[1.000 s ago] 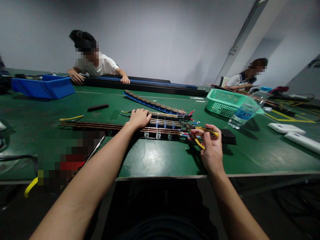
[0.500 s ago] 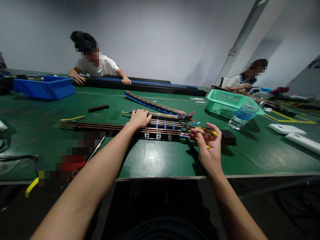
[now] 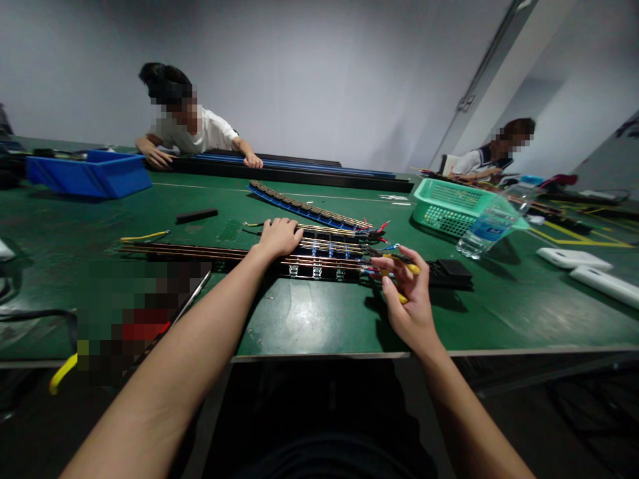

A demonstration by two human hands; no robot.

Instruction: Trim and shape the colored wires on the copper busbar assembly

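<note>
My left hand (image 3: 280, 237) lies palm down over a dark track strip with copper-coloured rods (image 3: 229, 254), fingers bent over its upper side and fingertips hidden. In my right hand (image 3: 410, 298) is a pair of yellow-handled pliers (image 3: 401, 297); the thumb and fingers are around the handles. The pliers' jaws reach the right end of the strip, among red and blue wire ends (image 3: 370, 271). Exactly what the jaws touch is too small to tell. Blue clips (image 3: 330, 247) and silvery clips (image 3: 317, 271) show between the rods.
Behind lies another blue-backed strip (image 3: 304, 203). A blue bin (image 3: 90, 176) is at left; a green basket (image 3: 449, 206) and water bottle (image 3: 482, 233) stand at right. White devices (image 3: 574, 258) lie farther right. Two people sit across the table, one with hands on long black rails (image 3: 299, 174).
My right hand and the pliers have shifted slightly left, closer to the wire ends. My left hand stays where it was on the strip.
</note>
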